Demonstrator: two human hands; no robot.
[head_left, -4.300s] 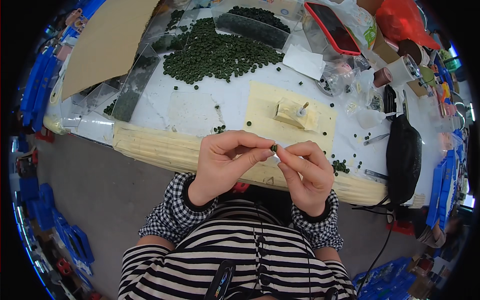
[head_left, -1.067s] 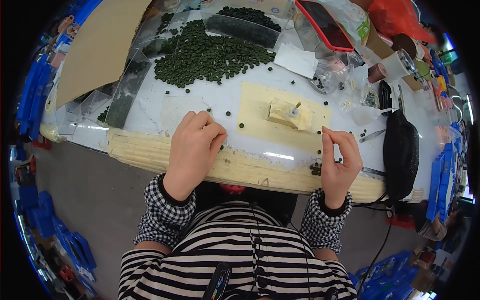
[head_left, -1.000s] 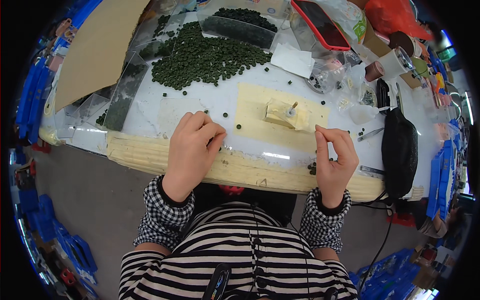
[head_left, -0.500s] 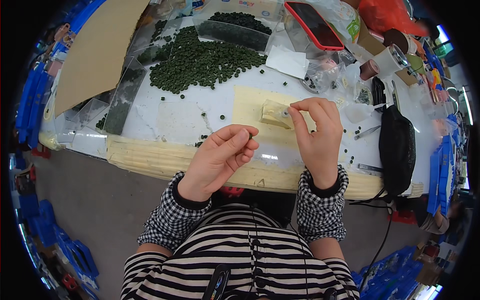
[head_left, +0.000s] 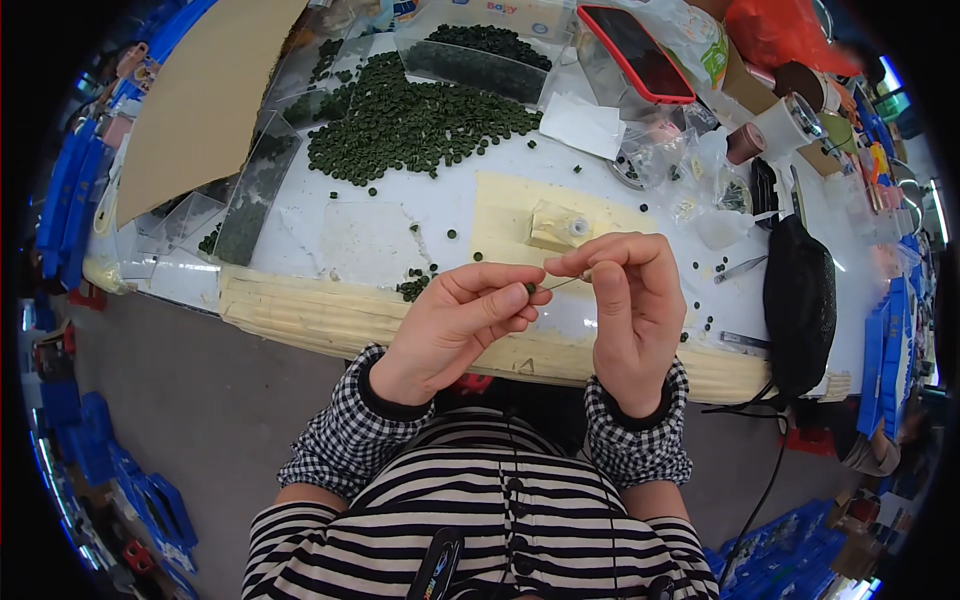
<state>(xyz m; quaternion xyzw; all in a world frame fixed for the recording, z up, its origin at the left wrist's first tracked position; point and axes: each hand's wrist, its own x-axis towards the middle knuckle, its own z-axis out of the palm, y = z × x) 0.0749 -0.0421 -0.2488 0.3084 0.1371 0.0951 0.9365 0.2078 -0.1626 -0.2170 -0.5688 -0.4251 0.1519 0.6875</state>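
Note:
Just above the table's near edge, my left hand (head_left: pixel 455 325) is closed in a pinch on a small dark green round piece (head_left: pixel 531 289). My right hand (head_left: pixel 637 325), also pinching, has a thin needle-like rod (head_left: pixel 563 284) between thumb and forefinger. Its tip reaches the green piece; whether it enters the piece is too small to tell. Behind my right fingers a pale yellowish block (head_left: pixel 548 226) with a small whitish round nozzle-like part (head_left: pixel 577 228) rests on a yellow sheet (head_left: pixel 490 205). More green pieces (head_left: pixel 415 284) lie beside my left hand.
A large heap of green pieces (head_left: pixel 400 125) spreads at the back left, near a clear tray (head_left: pixel 480 78) of them. Cardboard (head_left: pixel 190 110) covers the far left. A red-cased phone (head_left: pixel 640 55), white paper (head_left: pixel 582 125), tweezers (head_left: pixel 740 268) and a black pouch (head_left: pixel 797 310) are rightward.
My right hand has moved from the block's nozzle-like part toward my left hand, and a thin rod now shows in its pinch, meeting the green piece. My left hand still pinches that piece.

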